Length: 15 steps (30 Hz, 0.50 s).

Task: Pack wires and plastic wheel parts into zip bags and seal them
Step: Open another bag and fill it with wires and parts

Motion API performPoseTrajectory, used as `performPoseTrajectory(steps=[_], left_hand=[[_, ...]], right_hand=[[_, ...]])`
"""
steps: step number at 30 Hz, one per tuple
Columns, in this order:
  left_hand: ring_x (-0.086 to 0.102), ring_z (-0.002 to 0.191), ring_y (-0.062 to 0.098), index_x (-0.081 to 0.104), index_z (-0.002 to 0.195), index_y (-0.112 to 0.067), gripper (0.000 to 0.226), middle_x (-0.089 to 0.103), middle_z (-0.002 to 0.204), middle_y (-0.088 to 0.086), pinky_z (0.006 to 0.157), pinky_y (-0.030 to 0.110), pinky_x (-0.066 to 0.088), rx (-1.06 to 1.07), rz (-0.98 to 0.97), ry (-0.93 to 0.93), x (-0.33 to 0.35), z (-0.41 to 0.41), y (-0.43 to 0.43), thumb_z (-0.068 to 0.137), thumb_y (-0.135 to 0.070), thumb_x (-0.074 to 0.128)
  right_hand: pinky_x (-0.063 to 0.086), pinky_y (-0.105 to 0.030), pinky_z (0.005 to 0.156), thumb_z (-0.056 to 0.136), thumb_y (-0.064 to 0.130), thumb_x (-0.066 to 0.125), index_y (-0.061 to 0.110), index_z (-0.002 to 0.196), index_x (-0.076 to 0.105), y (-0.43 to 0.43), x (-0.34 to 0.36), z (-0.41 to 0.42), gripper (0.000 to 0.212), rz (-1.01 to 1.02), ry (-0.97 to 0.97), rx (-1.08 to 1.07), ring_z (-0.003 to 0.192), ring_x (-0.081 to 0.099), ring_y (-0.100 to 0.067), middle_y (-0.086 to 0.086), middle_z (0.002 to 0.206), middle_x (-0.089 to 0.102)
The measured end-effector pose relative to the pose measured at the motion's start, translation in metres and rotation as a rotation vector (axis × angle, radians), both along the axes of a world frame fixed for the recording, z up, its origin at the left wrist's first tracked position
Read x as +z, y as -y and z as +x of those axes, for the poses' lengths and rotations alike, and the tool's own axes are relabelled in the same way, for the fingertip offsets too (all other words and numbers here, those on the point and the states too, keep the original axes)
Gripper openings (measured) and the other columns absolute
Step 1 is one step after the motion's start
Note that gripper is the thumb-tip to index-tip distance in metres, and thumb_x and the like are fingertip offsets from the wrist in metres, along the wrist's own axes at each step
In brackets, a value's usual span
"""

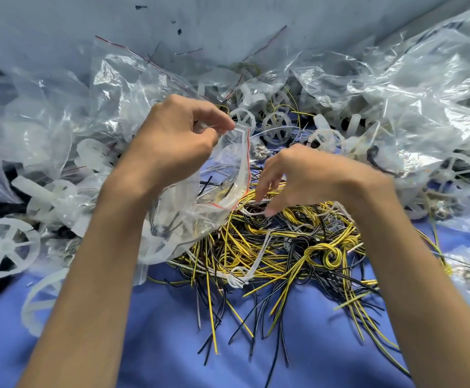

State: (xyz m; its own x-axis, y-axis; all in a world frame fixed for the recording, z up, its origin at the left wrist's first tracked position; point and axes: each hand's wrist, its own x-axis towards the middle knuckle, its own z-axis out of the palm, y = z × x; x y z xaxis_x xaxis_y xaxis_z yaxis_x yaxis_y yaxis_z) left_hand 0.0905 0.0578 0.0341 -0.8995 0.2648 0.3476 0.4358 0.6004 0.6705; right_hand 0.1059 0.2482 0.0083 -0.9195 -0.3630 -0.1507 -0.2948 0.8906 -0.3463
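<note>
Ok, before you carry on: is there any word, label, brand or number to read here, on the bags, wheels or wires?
None can be read.
zip bag, pinched by the left hand: only a red line along its mouth, no print.
plastic wheels and wires: no markings show.
dark marks on the grey surface behind: smudges, not letters.

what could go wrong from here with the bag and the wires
1. The wire pile is tangled and knotted, so the right hand may drag out extra strands with whatever it picks.
2. The left hand pinches the zip bag only at its top edge; the mouth sags, so wires may miss it.
3. Stiff wire ends left across the red zip strip could stop it sealing.
</note>
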Motion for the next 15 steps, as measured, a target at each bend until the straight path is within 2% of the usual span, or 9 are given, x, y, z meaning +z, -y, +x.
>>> performPoseTrajectory(steps=[3,5,6,8,11,13,15], left_hand=[[0.056,0.076,-0.013,0.069,0.084,-0.04,0.024,0.063,0.085,-0.026,0.062,0.001,0.039,0.013,-0.009,-0.005,0.001,0.001,0.001,0.088,-0.017,0.062],[0.059,0.086,-0.005,0.069,0.085,-0.04,0.024,0.064,0.09,-0.024,0.07,0.009,0.044,0.019,-0.011,-0.004,0.001,0.002,0.001,0.088,-0.017,0.062],[0.058,0.084,-0.004,0.069,0.085,-0.04,0.024,0.064,0.089,-0.024,0.07,0.01,0.044,0.022,-0.013,-0.004,0.002,0.002,0.001,0.088,-0.017,0.062],[0.055,0.074,-0.007,0.069,0.086,-0.039,0.023,0.063,0.083,-0.025,0.064,0.009,0.041,0.022,-0.021,-0.004,0.002,0.002,0.002,0.089,-0.018,0.062],[0.052,0.068,-0.013,0.07,0.088,-0.038,0.021,0.062,0.082,-0.026,0.059,0.004,0.037,0.012,-0.017,-0.001,0.001,0.001,0.002,0.089,-0.018,0.063],[0.051,0.062,-0.016,0.07,0.085,-0.038,0.022,0.062,0.078,-0.025,0.055,-0.001,0.034,0.011,-0.002,-0.002,0.001,0.001,0.003,0.088,-0.018,0.063],[0.051,0.062,-0.019,0.069,0.083,-0.039,0.026,0.06,0.076,-0.026,0.058,-0.001,0.035,0.007,0.014,-0.004,0.001,0.001,0.004,0.088,-0.015,0.063]], right_hand=[[0.052,-0.026,0.069,0.069,0.03,0.082,0.023,0.095,0.073,0.021,-0.012,-0.002,0.028,0.08,0.031,0.06,0.074,0.06,-0.008,0.01,0.08,0.066],[0.051,-0.026,0.066,0.071,0.026,0.081,0.019,0.089,0.073,0.023,-0.017,-0.005,0.021,0.087,-0.005,0.074,0.071,0.06,-0.011,0.013,0.068,0.061],[0.048,-0.025,0.064,0.072,0.025,0.08,0.02,0.086,0.072,0.023,-0.018,-0.007,0.017,0.086,-0.022,0.079,0.072,0.06,-0.012,0.016,0.065,0.057],[0.046,-0.026,0.065,0.076,0.024,0.077,0.024,0.081,0.067,0.022,-0.021,-0.008,0.011,0.095,-0.041,0.084,0.074,0.059,-0.013,0.016,0.067,0.055],[0.051,-0.031,0.072,0.082,0.023,0.07,0.027,0.079,0.061,0.017,-0.02,-0.008,0.011,0.08,-0.036,0.091,0.079,0.06,-0.014,0.008,0.081,0.061],[0.05,-0.023,0.071,0.088,0.022,0.063,0.025,0.088,0.065,0.008,-0.01,-0.007,0.003,-0.005,-0.053,0.09,0.078,0.059,-0.007,0.01,0.085,0.064],[0.043,-0.013,0.063,0.091,0.019,0.058,0.022,0.094,0.067,-0.006,0.002,-0.006,0.01,-0.103,-0.129,0.057,0.074,0.057,0.002,0.016,0.081,0.062]])
